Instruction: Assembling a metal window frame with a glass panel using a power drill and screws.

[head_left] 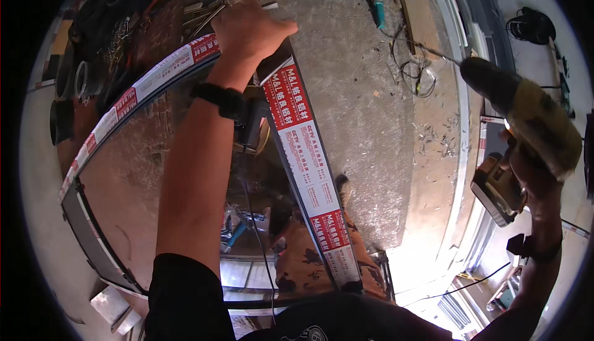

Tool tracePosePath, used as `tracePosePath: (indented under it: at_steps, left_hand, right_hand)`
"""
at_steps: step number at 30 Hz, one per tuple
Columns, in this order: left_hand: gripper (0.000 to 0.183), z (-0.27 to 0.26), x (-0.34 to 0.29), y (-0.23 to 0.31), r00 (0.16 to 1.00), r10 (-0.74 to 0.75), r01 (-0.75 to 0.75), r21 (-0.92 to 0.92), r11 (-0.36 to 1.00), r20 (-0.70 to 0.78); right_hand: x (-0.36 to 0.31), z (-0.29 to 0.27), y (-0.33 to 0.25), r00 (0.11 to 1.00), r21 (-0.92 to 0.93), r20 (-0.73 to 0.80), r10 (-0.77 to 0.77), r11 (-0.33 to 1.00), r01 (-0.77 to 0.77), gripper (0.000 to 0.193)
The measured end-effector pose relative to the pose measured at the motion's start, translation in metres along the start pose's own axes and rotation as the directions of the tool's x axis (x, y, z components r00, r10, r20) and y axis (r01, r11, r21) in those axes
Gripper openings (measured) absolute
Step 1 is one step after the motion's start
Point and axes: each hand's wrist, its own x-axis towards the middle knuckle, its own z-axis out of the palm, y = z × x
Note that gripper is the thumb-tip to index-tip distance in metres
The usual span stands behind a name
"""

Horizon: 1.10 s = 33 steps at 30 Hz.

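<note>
A window-like aluminium frame, wrapped in red and white printed film, stands in front of me, its near side bar (312, 168) running down towards my body. My left hand (250, 34) is closed over the far corner of this frame, thumb pointing right; its fingertips are hidden beneath. In my right hand (535, 171), raised at the right, is a tan and black cordless drill (538, 115), with my fingers wrapped round the handle. Its long thin bit (436, 51) points left and away from me, apart from the frame. The battery (498, 189) sits below my grip.
Metal shavings (439, 137) are scattered on a board at the right. Near them lie a coiled thin cable (414, 78) and a teal-handled tool (379, 14). Clutter and offcuts (204, 10) fill the far left. Long profiles (489, 25) lie at the far right.
</note>
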Motion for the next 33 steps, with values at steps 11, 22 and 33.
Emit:
tracePosePath:
  at_steps: [11,22,33]
  left_hand:
    - [0.069,-0.005,-0.007,-0.026,1.000,-0.001,0.001,0.068,0.998,0.001]
    - [0.045,0.022,0.001,-0.061,0.961,0.131,-0.126,0.032,0.991,-0.244]
    - [0.039,0.021,-0.006,-0.057,0.948,0.084,-0.093,-0.015,0.996,-0.306]
  right_hand:
    - [0.049,0.063,-0.090,0.914,0.283,0.142,-0.379,0.901,0.329,0.053]
    - [0.072,0.104,-0.118,0.891,0.272,0.223,-0.396,0.903,0.333,0.035]
    - [0.104,0.132,-0.137,0.892,0.266,0.276,-0.357,0.920,0.286,0.055]
